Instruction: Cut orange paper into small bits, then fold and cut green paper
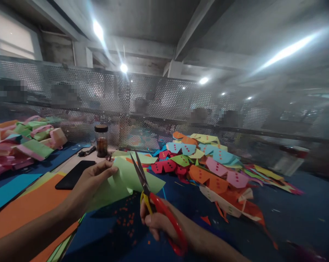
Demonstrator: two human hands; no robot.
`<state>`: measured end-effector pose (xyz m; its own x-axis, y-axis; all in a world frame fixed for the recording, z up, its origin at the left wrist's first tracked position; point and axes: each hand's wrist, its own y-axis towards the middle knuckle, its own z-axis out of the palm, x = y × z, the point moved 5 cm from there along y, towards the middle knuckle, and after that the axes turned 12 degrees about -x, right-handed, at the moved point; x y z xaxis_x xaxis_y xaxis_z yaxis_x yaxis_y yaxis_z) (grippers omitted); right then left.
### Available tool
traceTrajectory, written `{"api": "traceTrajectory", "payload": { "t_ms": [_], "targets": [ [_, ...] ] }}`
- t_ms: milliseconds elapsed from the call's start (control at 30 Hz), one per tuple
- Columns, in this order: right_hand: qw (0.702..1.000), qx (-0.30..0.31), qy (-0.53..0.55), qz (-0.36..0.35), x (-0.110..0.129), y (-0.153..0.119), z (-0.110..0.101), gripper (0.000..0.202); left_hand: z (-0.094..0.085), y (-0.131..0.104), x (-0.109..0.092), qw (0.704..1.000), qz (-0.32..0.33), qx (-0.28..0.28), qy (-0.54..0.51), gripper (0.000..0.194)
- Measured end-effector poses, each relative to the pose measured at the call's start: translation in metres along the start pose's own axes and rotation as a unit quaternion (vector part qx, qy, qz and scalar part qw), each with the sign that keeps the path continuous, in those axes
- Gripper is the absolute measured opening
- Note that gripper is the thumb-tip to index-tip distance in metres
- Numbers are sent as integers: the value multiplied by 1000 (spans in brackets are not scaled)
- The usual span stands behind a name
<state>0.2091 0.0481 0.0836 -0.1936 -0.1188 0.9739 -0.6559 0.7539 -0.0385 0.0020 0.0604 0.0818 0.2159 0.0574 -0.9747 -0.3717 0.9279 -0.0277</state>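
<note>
Pinched between the thumb and fingers of my left hand (pixel 98 173) is a sheet of light green paper (pixel 122 178), raised above the blue table. My right hand (pixel 160 216) grips a pair of scissors (pixel 146 189) with red and yellow handles. The blades point up and stand slightly apart, in front of the green sheet's right part; whether they touch it I cannot tell. Small orange paper bits (pixel 126 218) are scattered on the table below the sheet. Right of the scissors lies a pile of colourful cut paper pieces (pixel 205 173) with rows of dots.
A black phone (pixel 75 175) lies left of my left hand, by a brown-lidded jar (pixel 101 142). Orange sheets (pixel 35 207) are stacked at the left, with a heap of folded paper (pixel 27 142) behind. A perforated metal screen (pixel 153 102) runs along the back; people sit beyond it.
</note>
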Motion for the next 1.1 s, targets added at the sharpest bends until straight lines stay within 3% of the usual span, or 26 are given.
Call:
{"api": "traceTrajectory", "payload": {
  "t_ms": [333,667,900,1100],
  "targets": [
    [994,4,-86,64,-10,-4,3,5,-7,11,-7,1000,26,-16,7,30],
    [994,12,-93,59,-22,-3,7,7,-1,3,-3,999,33,-5,-11,28],
    [995,-2,-93,34,-26,-1,9,7,5,-3,8,999,-15,-1,-41,35],
    [991,-10,-118,63,-16,-4,11,6,9,-10,15,998,-42,22,-51,32]
  ]
}}
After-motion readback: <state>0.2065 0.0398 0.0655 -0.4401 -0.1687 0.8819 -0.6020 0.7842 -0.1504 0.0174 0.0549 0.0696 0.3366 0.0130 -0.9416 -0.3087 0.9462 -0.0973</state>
